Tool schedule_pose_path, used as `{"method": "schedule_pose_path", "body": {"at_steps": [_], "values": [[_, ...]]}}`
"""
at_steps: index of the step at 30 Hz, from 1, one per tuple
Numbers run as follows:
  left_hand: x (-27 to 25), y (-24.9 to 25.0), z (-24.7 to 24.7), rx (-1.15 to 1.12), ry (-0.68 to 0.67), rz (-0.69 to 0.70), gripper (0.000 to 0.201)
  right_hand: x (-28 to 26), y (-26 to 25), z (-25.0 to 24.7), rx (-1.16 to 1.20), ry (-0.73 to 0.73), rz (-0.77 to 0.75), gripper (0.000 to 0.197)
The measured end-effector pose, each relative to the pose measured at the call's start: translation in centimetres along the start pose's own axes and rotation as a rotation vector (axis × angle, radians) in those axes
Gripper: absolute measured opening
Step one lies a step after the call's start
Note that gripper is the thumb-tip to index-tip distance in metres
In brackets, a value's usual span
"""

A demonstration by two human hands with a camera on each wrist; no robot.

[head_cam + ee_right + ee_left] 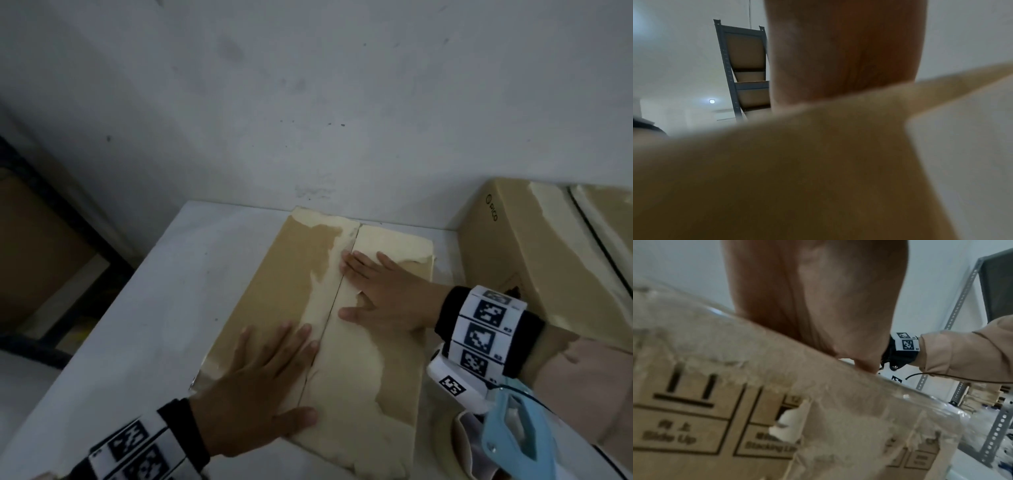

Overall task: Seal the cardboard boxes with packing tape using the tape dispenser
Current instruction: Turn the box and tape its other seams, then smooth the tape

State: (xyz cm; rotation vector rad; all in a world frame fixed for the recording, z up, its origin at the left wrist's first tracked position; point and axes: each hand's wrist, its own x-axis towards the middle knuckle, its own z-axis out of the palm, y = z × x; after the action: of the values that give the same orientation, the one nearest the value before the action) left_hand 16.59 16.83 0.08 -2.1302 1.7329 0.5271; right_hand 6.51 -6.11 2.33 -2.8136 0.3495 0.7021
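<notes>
The cardboard box [359,342] lies flat on the white table [171,291], near the wall, its 2 top flaps folded shut so that they meet along a dark centre seam; whatever is inside is hidden. Its brown surface is badly scuffed, with wide pale patches where the outer paper has torn away, and the left wrist view shows printed handling symbols on its side and a strip of clear film along its edge.

The left hand [263,387] lies flat on the left flap at the box's near end, fingers spread and straight, fingertips close to the seam. The right hand [383,294] presses flat on the right flap further along, fingers also spread and reaching the seam. Neither hand holds anything.

Just right of the box, at its near corner, lies the blue tape dispenser [513,435]. Further right of the box stands a second cardboard box [534,257], similarly worn. Left of the box, beyond the table, is a dark metal shelf [51,240].
</notes>
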Motion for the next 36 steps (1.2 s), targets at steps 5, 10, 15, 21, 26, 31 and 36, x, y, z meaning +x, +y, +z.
{"method": "schedule_pose_path", "body": {"at_steps": [5, 10, 15, 21, 26, 31, 36], "values": [[-0.1, 0.3, 0.3, -0.058, 0.020, -0.017, 0.073, -1.0, -1.2, 1.3, -0.092, 0.027, -0.075, 0.111], [0.0, 0.8, -0.7, -0.217, 0.072, 0.056, 0.091, -1.0, -1.3, 2.0, -0.158, 0.064, -0.094, 0.117], [1.4, 1.2, -1.9, -0.133, 0.099, 0.050, 0.099, -1.5, -0.3, 1.0, 0.073, 0.111, -0.036, 0.089], [2.5, 1.2, -2.0, -0.125, 0.103, 0.061, 0.109, -1.4, -1.8, 3.0, -0.094, 0.163, -0.079, 0.096], [2.9, 1.0, -1.3, -0.075, 0.263, 0.112, 0.102, -1.5, -2.0, 3.4, -0.082, 0.190, -0.123, 0.093], [2.4, 1.1, -1.2, -0.078, 0.165, 0.045, 0.091, -2.9, -0.7, 4.8, -0.028, 0.267, -0.168, 0.087], [1.6, 2.2, 0.3, -0.086, 0.269, -0.016, 0.068, -2.4, -0.4, 5.0, 0.110, 0.401, -0.062, 0.100]]}}
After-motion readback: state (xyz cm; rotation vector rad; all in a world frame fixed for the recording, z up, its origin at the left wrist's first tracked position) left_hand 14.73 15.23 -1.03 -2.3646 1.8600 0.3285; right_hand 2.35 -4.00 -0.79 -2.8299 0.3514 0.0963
